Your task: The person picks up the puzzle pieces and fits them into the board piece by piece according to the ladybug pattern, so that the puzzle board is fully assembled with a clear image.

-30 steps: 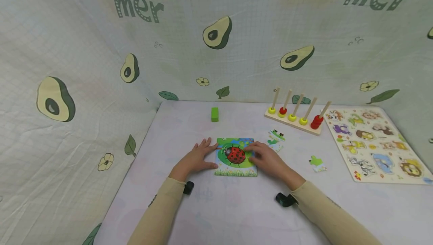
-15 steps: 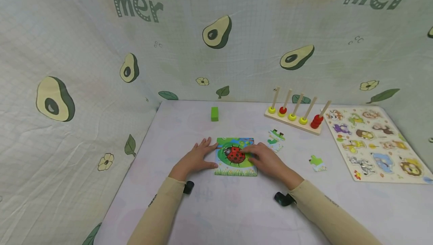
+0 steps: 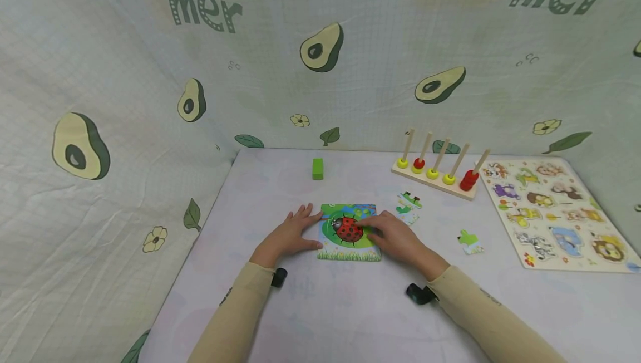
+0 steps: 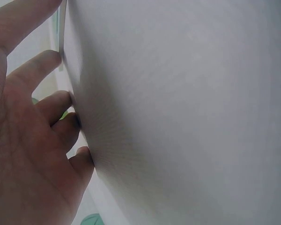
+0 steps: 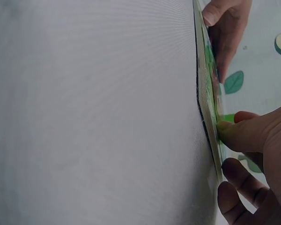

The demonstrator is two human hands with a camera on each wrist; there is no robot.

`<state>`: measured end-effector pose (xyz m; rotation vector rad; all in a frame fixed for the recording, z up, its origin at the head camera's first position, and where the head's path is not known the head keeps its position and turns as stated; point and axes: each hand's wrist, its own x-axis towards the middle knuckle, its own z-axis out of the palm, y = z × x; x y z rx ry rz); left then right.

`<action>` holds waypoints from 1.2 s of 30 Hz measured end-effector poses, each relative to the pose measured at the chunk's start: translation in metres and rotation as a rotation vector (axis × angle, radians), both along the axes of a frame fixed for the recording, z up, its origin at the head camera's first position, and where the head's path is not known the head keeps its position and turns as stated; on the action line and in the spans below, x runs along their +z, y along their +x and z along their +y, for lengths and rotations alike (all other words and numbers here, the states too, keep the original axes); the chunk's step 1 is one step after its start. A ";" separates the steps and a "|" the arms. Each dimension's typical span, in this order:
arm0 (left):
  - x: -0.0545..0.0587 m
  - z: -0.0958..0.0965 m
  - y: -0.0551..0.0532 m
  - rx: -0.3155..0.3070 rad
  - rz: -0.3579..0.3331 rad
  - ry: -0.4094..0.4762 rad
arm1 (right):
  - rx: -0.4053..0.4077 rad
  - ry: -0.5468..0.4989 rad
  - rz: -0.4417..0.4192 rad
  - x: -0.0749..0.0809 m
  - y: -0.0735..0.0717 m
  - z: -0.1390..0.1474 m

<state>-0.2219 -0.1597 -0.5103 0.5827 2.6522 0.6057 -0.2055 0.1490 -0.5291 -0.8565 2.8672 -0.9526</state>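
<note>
Note square red-and-green ladybird puzzle (image 3: pixel 345 234), seemingly assembled, on pale table (image 3: pixel 350 310); touched, ungripped, by left hand (image 3: pixel 289 232) (spread fingers) and right hand (image 3: pixel 397 236) (loosely bent fingers). Possibly unplaced: green-and-white jigsaw pieces (image 3: pixel 468 238).

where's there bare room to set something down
Bare: left of the green block, beyond the left hand; also nearer than the ladybug puzzle, between the sleeves. Crowded: right of the puzzle, with loose pieces, bead rack and animal board.
</note>
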 end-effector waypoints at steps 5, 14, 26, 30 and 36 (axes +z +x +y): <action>0.001 0.000 0.000 0.002 0.000 0.001 | 0.002 0.006 -0.002 0.001 0.000 0.000; -0.001 0.000 -0.001 -0.003 -0.002 0.007 | -0.007 0.011 -0.025 0.001 0.000 -0.001; -0.004 -0.001 -0.001 0.004 -0.005 0.006 | 0.005 0.000 -0.027 0.002 0.001 0.000; -0.003 -0.001 -0.001 0.005 -0.002 0.006 | 0.016 -0.009 -0.018 0.003 0.001 0.001; -0.004 -0.001 -0.002 0.007 -0.004 0.001 | 0.019 -0.025 -0.045 0.005 0.002 0.002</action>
